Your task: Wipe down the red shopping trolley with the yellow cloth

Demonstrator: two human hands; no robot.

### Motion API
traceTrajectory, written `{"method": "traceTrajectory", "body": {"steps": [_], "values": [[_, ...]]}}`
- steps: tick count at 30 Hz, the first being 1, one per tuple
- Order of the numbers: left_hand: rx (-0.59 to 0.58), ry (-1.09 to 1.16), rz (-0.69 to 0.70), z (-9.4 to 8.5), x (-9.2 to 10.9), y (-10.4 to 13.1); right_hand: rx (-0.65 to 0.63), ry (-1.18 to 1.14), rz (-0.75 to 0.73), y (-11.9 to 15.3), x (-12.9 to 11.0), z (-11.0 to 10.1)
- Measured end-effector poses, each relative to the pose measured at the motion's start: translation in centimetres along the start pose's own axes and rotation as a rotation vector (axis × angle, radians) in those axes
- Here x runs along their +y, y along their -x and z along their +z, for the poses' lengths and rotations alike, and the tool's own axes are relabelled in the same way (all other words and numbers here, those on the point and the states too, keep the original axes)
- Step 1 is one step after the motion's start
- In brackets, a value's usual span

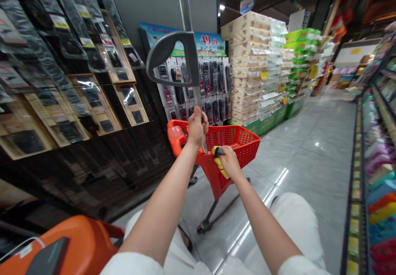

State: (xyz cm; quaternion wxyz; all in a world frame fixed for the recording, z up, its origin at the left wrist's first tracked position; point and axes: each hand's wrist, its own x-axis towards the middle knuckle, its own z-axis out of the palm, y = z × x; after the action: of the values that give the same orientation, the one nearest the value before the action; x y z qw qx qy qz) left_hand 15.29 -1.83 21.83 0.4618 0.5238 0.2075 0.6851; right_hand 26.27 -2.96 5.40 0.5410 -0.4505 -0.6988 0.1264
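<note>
My left hand (197, 127) is wrapped round a metal pole (184, 9) that carries a dark grey loop-shaped plastic handle (195, 58). The pole runs up out of view; its lower end is at the side of a small red shopping cart (218, 176), and I cannot tell whether it is fixed there. My right hand (228, 160) is closed on a crumpled yellow cloth (220, 165) with a dark grey part, held against the cart's basket side. Red mesh walls form the basket (247, 141), and a red push handle (175, 139) is at its left end.
Packaged goods (93, 97) hang on the dark wall at left, beside a rack of blister packs (213, 85). Stacked cartons (247, 60) line the aisle. Shelves (380, 143) run along the right. An orange seat-like object (80, 242) with a dark device (49, 258) is at lower left.
</note>
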Motion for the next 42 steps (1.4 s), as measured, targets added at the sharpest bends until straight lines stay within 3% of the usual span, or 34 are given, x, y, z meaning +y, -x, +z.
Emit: {"method": "traceTrajectory", "body": {"steps": [3, 7, 12, 16, 19, 22, 25, 27, 32, 34, 38, 42], "values": [[-0.008, 0.009, -0.02, 0.0, 0.0, 0.0, 0.168, 0.034, 0.1, 1.1, -1.3, 1.6], [-0.079, 0.017, -0.05, -0.2, 0.2, -0.2, 0.284, 0.022, -0.043, 3.2, -2.8, 4.3], [-0.185, 0.002, -0.141, -0.9, 0.9, -0.3, 0.342, 0.031, -0.183, 5.6, -1.8, 5.6], [-0.221, 0.013, -0.156, -1.2, 1.0, -0.5, 0.358, 0.026, -0.207, 4.9, -3.9, 6.4], [-0.231, 0.009, -0.173, -1.4, 1.1, -0.6, 0.234, 0.029, -0.313, 4.0, -5.2, 6.2], [-0.217, -0.018, -0.194, -1.8, 1.5, -0.5, 0.156, 0.046, -0.358, 4.0, -4.4, 5.3], [-0.214, -0.015, -0.181, -1.9, 1.6, -0.5, 0.25, 0.032, -0.243, 4.3, -4.0, 5.0], [-0.222, 0.0, -0.177, -1.9, 1.5, -0.5, 0.287, 0.022, -0.196, 4.1, -5.0, 5.3], [-0.228, 0.008, -0.177, -2.2, 1.2, -0.7, 0.073, 0.045, -0.422, 2.7, -8.0, 5.9], [-0.224, -0.007, -0.182, -2.5, 1.5, -0.6, 0.119, 0.016, -0.382, 2.7, -7.3, 5.6], [-0.225, -0.067, -0.263, -3.2, 2.4, -0.6, 0.39, -0.048, -0.14, 2.9, -4.7, 4.6], [-0.246, -0.093, -0.334, -3.7, 3.0, -0.9, 0.281, -0.044, -0.261, -0.6, -5.7, 3.2]]}}
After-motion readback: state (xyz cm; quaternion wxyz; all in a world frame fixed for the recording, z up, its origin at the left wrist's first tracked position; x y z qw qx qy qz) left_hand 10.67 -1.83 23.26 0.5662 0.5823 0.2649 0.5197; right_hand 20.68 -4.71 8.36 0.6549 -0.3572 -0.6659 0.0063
